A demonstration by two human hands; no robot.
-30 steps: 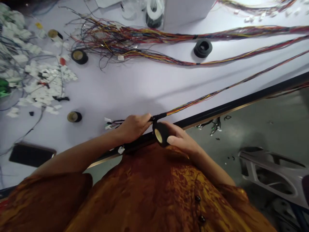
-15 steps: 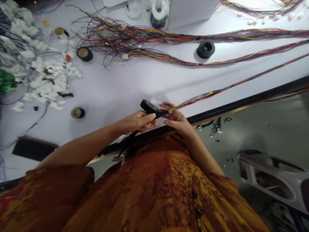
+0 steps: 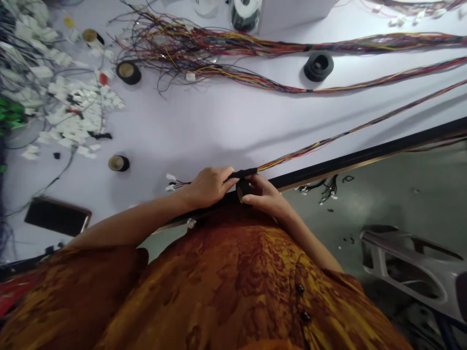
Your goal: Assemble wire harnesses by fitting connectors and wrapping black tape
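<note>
My left hand is closed around a wire bundle near the table's front edge. White connectors on short wires stick out to the left of that hand. Between my hands the bundle has a black taped part; from there its coloured wires run up to the right. My right hand grips a roll of black tape just below the taped part, with the roll's tan core facing left. The fingertips behind the roll are partly hidden.
Two thicker wire bundles lie across the back. Several tape rolls stand about, one black roll at right. White connectors are heaped at left, above a dark phone. A plastic stool stands on the floor at right.
The tape roll has gone from above the bundle at my left hand to below it in my right hand. My right fingers have closed on it. White connectors have come into view at left.
</note>
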